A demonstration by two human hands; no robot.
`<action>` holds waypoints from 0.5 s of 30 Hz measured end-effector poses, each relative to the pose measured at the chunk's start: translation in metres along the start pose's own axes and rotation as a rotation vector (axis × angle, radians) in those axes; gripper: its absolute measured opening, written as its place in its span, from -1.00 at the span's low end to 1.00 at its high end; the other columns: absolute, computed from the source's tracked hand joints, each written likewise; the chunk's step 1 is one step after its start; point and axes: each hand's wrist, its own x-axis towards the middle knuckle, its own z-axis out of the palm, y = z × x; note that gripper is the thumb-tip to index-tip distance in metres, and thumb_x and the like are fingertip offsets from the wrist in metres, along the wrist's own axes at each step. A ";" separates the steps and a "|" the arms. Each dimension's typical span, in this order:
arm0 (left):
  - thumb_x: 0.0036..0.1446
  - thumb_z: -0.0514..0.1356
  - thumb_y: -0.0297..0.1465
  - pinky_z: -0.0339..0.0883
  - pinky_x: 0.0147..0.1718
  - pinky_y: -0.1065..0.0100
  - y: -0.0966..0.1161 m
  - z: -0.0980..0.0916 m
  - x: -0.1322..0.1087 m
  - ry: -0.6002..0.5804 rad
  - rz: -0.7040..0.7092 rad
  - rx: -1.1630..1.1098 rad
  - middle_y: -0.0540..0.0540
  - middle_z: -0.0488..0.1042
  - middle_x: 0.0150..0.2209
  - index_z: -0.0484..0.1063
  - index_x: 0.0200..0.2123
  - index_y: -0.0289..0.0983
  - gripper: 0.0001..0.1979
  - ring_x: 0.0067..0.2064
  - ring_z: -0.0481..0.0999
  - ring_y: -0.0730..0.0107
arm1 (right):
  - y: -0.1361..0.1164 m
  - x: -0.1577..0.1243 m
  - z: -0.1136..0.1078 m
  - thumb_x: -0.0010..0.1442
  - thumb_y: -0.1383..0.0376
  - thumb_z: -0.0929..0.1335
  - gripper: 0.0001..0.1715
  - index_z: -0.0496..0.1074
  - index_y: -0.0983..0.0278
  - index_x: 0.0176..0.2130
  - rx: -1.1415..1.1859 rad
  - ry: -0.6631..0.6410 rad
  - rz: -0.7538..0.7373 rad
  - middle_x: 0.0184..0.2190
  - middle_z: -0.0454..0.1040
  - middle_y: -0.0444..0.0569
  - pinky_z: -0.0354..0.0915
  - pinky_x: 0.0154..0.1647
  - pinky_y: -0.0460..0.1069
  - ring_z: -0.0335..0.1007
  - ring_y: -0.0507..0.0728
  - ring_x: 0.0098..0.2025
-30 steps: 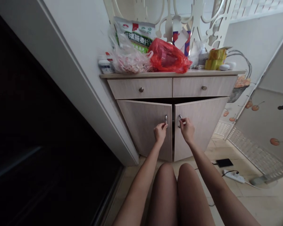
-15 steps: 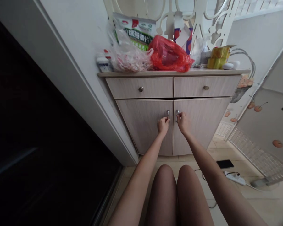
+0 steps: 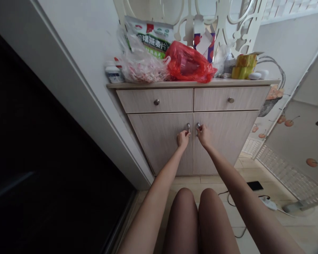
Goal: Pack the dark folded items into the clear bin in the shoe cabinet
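Note:
A wood-grain cabinet stands before me, with a left door (image 3: 159,144) and a right door (image 3: 222,141), both closed flush. My left hand (image 3: 183,139) pinches the metal handle (image 3: 188,126) of the left door. On the other side of the seam, my right hand (image 3: 204,135) has its fingers closed around the right door's handle (image 3: 198,125), partly hiding it. Above the doors sit a left drawer (image 3: 137,100) and a right drawer (image 3: 212,100), both pushed in, each with a round knob.
On the cabinet top lie a red plastic bag (image 3: 187,63), a clear plastic bag (image 3: 145,67), a cereal packet (image 3: 153,38), a white bottle (image 3: 113,73) and yellow packs (image 3: 243,67). A phone (image 3: 255,186), power strip (image 3: 268,203) and cables are on the floor at right.
The narrow dark gap along the top of the cabinet doors has closed; the doors now sit flush. Both hands have stayed on the handles, and the view has shifted slightly.

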 end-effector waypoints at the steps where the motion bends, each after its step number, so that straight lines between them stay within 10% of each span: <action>1: 0.28 0.27 -0.37 0.32 -0.13 0.33 0.000 0.001 0.001 0.002 0.002 -0.004 -0.26 0.67 -0.12 0.64 -0.16 -0.27 -0.85 -0.11 0.63 0.21 | 0.000 0.001 0.001 0.41 0.16 0.27 -0.74 0.43 0.27 -0.09 0.006 -0.007 0.001 -0.24 0.58 0.10 0.28 -0.20 0.01 0.51 0.21 -0.18; 15: 0.29 0.22 -0.46 0.38 -0.08 0.34 -0.017 0.005 -0.018 0.023 -0.018 -0.228 -0.28 0.65 -0.09 0.58 -0.12 -0.35 -0.84 -0.10 0.63 0.27 | 0.011 -0.007 0.005 0.33 -0.03 0.27 -0.55 0.42 0.28 -0.08 0.329 0.049 0.047 -0.24 0.56 0.12 0.31 -0.13 0.08 0.49 0.26 -0.19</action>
